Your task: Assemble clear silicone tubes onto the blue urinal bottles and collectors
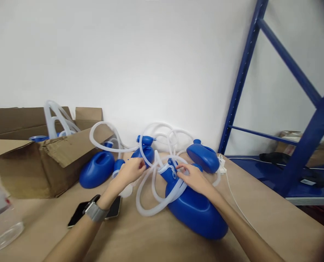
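A large blue plastic urinal bottle (197,213) lies on the table in front of me, its neck pointing up and to the left. Coiled white hose (148,211) loops around that neck and across the bottle's upper side. My right hand (193,177) is at the neck, with bent fingers close together by the hose and a clear strap (173,171); what they pinch is hidden. To the left of the neck, my left hand (133,170) has its fingers curled closed beside the hose loops. Whether it holds anything cannot be seen.
More blue bottles lie behind, at left (96,171) and right (202,156). An open cardboard box (25,178) holds others. A phone (114,208) lies under my left wrist, and a clear plastic jug (3,222) stands front left. A blue metal rack (240,76) rises at right beside a white cable (233,194).
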{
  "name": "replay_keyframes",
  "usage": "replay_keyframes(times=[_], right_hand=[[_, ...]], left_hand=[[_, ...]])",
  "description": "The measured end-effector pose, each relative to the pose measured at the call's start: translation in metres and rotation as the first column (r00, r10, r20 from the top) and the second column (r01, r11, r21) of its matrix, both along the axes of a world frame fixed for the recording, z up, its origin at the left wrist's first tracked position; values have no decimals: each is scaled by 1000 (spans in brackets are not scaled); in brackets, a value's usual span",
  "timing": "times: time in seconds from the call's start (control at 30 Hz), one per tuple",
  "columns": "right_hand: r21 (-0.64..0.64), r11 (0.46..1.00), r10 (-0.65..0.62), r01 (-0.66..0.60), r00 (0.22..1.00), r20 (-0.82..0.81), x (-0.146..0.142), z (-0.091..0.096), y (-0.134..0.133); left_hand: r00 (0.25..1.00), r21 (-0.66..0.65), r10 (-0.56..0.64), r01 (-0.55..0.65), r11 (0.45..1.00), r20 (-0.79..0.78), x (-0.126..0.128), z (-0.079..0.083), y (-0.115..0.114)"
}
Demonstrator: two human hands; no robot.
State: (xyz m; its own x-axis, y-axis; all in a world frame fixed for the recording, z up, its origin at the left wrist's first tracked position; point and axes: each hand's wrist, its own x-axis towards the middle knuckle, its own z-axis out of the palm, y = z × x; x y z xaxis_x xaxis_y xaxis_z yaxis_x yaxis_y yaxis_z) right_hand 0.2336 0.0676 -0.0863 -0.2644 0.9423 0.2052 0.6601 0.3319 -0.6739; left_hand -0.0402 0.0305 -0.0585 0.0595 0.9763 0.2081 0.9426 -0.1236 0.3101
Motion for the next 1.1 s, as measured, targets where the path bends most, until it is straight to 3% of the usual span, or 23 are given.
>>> replay_keyframes(times=[0.17,0.27,0.33,0.47,0.57,0.63,0.67,0.77,0.83,1.0,1.1], right_hand=[[280,958,-91,70,994,61,-1,5,-15],[392,920,-59,27,996,70,-3,12,-16],[436,900,-54,15,996,77,-5,22,-17],[513,858,12,-19,1000,17,-10,57,-16],[530,844,184,-88,974,-131,-12,86,-15],[523,844,298,-121,916,-268,-13,99,-15],[523,842,342,-135,882,-324,-13,103,-15],[489,844,430,-222,825,-367,-15,106,-16],[416,856,450,-309,841,-301,-18,103,-17],[82,864,497,-496,868,10,-23,94,-15],[-17,914,406,-406,911,68,-8,86,4]], left_hand=[[986,-272,130,-155,950,-109,-29,-39,-26],[985,-284,140,-164,945,-100,-32,-53,-31],[989,-262,134,-146,954,-64,-32,-52,-27],[994,-195,64,-47,980,83,-33,-26,-13],[974,-115,-16,42,992,224,-33,12,-8],[944,-40,-82,100,994,321,-31,40,-12],[910,20,-121,124,992,395,-29,53,-15],[676,215,-261,153,965,689,-21,81,-27],[586,266,-312,165,950,748,-12,89,-31],[545,247,-374,294,924,750,9,88,-22],[530,219,-407,381,898,744,14,83,-13]])
